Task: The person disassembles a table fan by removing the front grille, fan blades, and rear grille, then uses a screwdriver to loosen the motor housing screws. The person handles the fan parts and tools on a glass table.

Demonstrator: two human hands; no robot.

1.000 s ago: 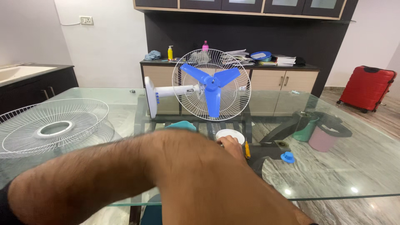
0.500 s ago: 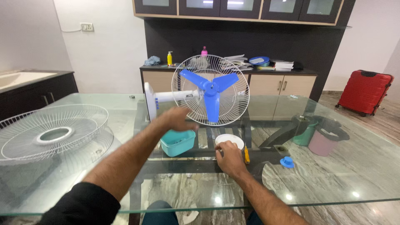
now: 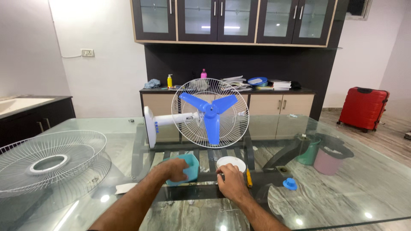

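**Hands on a teal tub and a white disc beside a stripped fan**

Curling over the near rim of a small teal plastic tub (image 3: 186,169), the person's left hand (image 3: 173,167) has its fingers bent around the tub's edge and closed on it. The tub is squarish with rounded corners and an open top; what lies inside cannot be made out. Just to its right, the right hand (image 3: 231,182) rests with fingers folded at the near edge of a round white disc (image 3: 231,163), touching it; whether it grips the disc cannot be told. A yellow-handled tool (image 3: 248,178) lies just beside that hand, and a small blue cap (image 3: 290,184) sits farther right.

Beyond both hands lies a table fan (image 3: 205,113) on its side, white base to the left, three blue blades bare in front of its white rear wire guard. Well to the left of the hands rests the loose front grille (image 3: 47,160), face down.

All of this sits on a glass table (image 3: 351,201) with a dark frame showing through. Behind it stand a low cabinet cluttered with bottles and papers, dark glass-fronted cupboards above, and a red suitcase (image 3: 363,108) far right.
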